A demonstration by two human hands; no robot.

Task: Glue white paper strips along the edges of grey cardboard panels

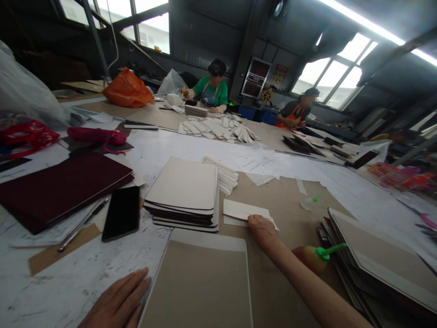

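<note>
My left hand [118, 300] lies with its fingers stretched out on the white table, at the left edge of a grey-brown board [201, 282] with a pale border. My right hand [262, 230] has its fingers curled over the near edge of a white card strip [244, 209], gripping it. Another pale strip shows partly beneath that one. Just beyond the board stands a stack of cream boards with dark edges [184, 184]. Behind its right side sits a pile of narrow white strips [223, 175]. Near my right forearm is a bottle with a green nozzle [310, 258].
Dark maroon folders [64, 187], a black phone [121, 213] and a pen [83, 224] lie on the left. Stacked boards [385, 264] stand at right. A small green-tipped bottle [309, 202] lies farther back. Co-workers sit across the table by a heap of white pieces [218, 127].
</note>
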